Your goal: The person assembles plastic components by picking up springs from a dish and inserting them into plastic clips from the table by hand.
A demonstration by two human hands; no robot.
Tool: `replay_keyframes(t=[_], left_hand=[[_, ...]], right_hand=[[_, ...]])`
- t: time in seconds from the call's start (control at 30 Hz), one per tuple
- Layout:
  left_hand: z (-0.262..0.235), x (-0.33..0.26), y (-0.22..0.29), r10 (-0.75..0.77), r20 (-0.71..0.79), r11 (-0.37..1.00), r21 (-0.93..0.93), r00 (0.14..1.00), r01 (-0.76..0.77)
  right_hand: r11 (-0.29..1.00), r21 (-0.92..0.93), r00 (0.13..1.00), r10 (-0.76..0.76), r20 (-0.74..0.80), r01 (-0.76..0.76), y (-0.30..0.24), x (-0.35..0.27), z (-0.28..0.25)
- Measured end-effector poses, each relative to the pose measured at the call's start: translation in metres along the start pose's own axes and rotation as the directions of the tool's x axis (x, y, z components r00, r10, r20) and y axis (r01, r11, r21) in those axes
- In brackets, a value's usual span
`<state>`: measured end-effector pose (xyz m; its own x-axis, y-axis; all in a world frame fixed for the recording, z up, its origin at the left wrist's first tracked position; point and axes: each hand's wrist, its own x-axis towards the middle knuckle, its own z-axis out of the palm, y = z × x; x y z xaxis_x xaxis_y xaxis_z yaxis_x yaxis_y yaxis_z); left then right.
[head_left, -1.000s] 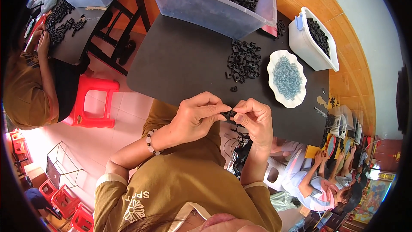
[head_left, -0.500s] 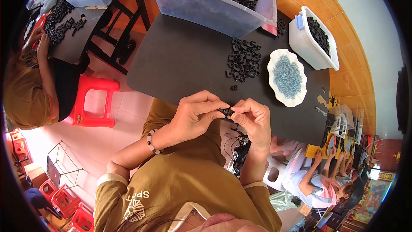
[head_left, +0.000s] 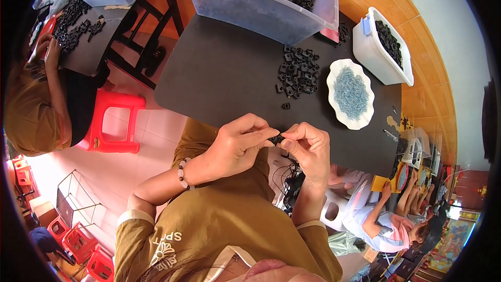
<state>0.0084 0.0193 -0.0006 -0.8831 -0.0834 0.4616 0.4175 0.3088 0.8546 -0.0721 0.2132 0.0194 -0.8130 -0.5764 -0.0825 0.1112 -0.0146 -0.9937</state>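
A small black plastic part (head_left: pixel 276 139) is pinched between my two hands, just off the near edge of the dark table. My left hand (head_left: pixel 241 143) grips it between thumb and fingers from the left. From the right, my right hand (head_left: pixel 308 146) pinches its other end. The fingertips cover much of the part. Beyond my hands a loose pile of black plastic parts (head_left: pixel 297 73) lies on the table, with a single black piece (head_left: pixel 285 106) nearest me. To its right sits a white scalloped dish (head_left: pixel 333 96) full of small bluish-clear pieces (head_left: pixel 350 93).
A large clear bin (head_left: pixel 250 15) of black parts stands at the table's (head_left: pixel 209 68) back. A white tub (head_left: pixel 373 57) of black parts is at the back right. Co-workers sit at the left and the lower right; a red stool (head_left: pixel 112 122) stands left.
My left hand's fingers have shifted over the black part, covering more of it. Both hands stay in nearly the same place.
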Motion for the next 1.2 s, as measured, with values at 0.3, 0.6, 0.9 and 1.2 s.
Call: replay_keyframes(t=[0.3,0.6,0.9,1.2], left_hand=[[-0.002,0.001,0.002,-0.043,-0.057,0.999,0.010,0.997,0.043],[-0.004,0.000,0.003,-0.047,-0.026,0.999,0.021,0.999,0.047],[-0.002,-0.006,0.002,0.003,-0.030,1.000,0.014,1.000,-0.002],[0.003,-0.009,-0.009,-0.351,0.137,0.708,-0.608,0.926,0.359]], right_hand=[[0.999,0.044,0.998,0.012,0.055,-0.014,-0.004,0.003,0.001],[0.999,0.037,1.000,-0.003,-0.002,0.003,0.001,-0.002,0.009],[0.989,0.146,0.999,-0.042,0.024,0.038,0.007,-0.004,0.006],[0.969,0.245,0.999,-0.028,0.046,0.016,-0.006,-0.003,0.012]])
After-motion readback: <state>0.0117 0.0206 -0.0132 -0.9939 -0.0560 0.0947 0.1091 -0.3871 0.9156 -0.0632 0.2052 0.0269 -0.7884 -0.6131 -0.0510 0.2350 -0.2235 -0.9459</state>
